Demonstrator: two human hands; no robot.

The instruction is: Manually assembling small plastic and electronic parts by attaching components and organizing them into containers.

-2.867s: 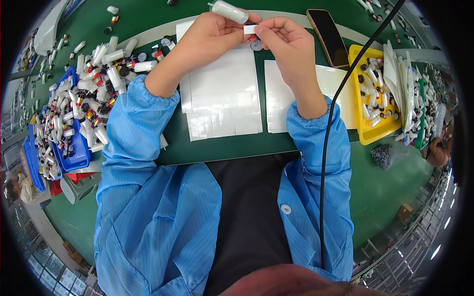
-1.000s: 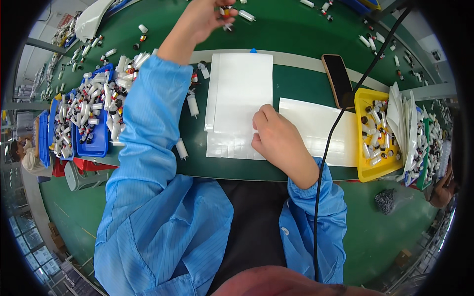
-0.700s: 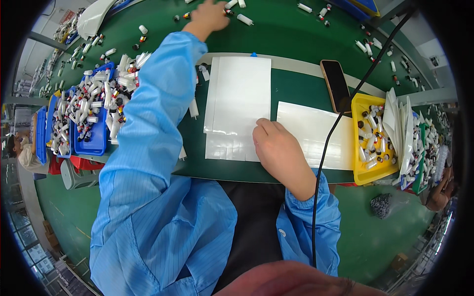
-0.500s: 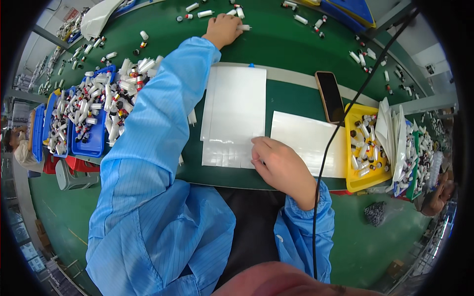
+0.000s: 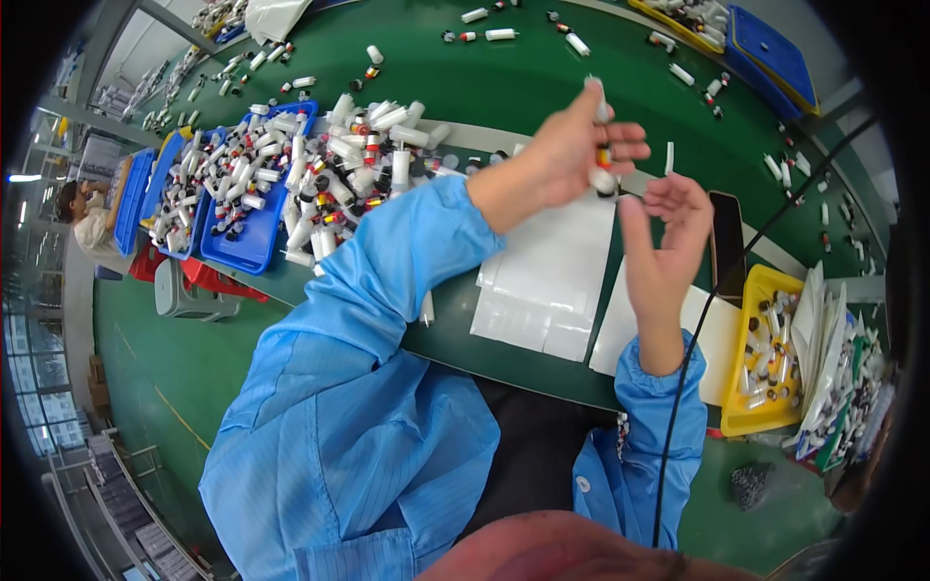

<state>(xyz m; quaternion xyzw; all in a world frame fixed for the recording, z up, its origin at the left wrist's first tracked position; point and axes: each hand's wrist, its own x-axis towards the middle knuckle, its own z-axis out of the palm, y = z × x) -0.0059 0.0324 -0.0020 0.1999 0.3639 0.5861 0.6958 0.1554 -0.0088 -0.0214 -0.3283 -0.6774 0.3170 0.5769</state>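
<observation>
My left hand [image 5: 573,147] is raised above the green table and grips a small white tube [image 5: 603,145] with a red and black band, held upright between thumb and fingers. My right hand [image 5: 666,221] is lifted just right of it, palm up, fingers apart, holding nothing, its fingertips close to the tube's lower end. Below both hands lie white plastic sheets [image 5: 554,281] flat on the table. Both forearms wear blue sleeves.
A blue tray [image 5: 240,254] and a heap of white tubes [image 5: 339,165] sit at the left. A yellow bin [image 5: 763,368] of small parts stands at the right, a dark phone [image 5: 727,232] beside it. Loose tubes [image 5: 504,35] lie far back. A black cable [image 5: 707,320] hangs at right.
My left hand reached to the far table, then came back holding a white tube. My right hand rose off the white sheets to meet it.
</observation>
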